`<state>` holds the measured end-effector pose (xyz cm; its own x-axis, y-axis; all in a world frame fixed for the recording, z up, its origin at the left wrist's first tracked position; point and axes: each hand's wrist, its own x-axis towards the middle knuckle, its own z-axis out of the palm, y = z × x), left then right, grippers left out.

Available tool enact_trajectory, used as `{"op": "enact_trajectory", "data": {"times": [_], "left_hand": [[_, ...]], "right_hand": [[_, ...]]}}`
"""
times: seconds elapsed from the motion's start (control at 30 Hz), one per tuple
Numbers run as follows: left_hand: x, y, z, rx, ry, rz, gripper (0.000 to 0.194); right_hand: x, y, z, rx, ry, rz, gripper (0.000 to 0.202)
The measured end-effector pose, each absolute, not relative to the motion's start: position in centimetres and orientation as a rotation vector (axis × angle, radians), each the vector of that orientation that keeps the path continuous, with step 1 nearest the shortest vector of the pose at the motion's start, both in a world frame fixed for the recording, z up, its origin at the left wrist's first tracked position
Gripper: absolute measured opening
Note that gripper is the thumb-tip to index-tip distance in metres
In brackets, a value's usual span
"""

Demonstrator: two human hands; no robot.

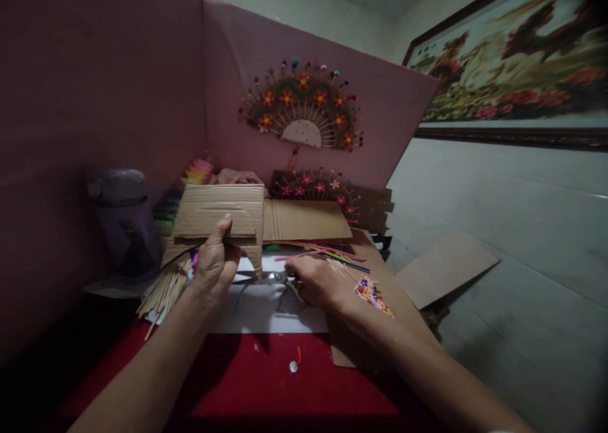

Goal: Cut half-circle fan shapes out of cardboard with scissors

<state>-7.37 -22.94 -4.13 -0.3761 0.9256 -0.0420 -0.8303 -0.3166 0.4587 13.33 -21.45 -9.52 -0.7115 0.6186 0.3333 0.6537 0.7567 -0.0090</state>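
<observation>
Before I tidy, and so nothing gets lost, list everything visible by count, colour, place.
cardboard piece: one, brown, held centre-left
scissors: one, metallic, held at centre
sticks: many, pale, left and right
strips: several, multicoloured, beyond scissors
patterned scraps: uncounted, multicoloured, right
loose cardboard: several, brown, behind and right
sheets: uncounted, white, beneath scissors
cloth: one, red, front
disc: one, silver, on cloth
flask: one, purple, far left
panels: two, pink, left and back
fans: two, multicoloured, back panel and below
crumpled fabric: one, pink, behind cardboard piece
picture: one, multicoloured, upper right
left hand: one, bare, on cardboard piece
right hand: one, bare, on scissors
</observation>
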Motion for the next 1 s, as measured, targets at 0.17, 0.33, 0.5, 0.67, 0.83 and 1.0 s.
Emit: {"op": "enact_trajectory", "data": {"times": [0.17,0.33,0.5,0.67,0.83,1.0], "left_hand": [[-7.5,-22.8,-4.3,0.295,0.455,1.912,0.025],[-7.4,-22.7,-4.5,0.292,0.436,1.909,0.026],[-7.2,-22.8,-4.4,0.309,0.417,1.901,0.027],[-7.1,-22.9,-4.3,0.294,0.438,1.919,0.03],[-7.1,-22.8,-4.4,0.308,0.439,1.928,0.025],[-7.1,-22.9,-4.3,0.295,0.439,1.899,0.022]], "right_hand": [[13.0,-20.9,-9.5,-1.155,-2.57,-0.134,0.038],[14.6,-21.6,-8.7,-1.19,-2.455,0.002,0.028],[14.5,-24.4,-8.7,-1.254,-2.502,0.209,0.026],[13.4,-27.1,-9.5,-1.33,-2.588,0.466,0.036],[13.8,-28.0,-8.7,-1.272,-2.723,0.424,0.04],[14.4,-25.9,-6.7,-1.388,-2.682,0.233,0.019]]}}
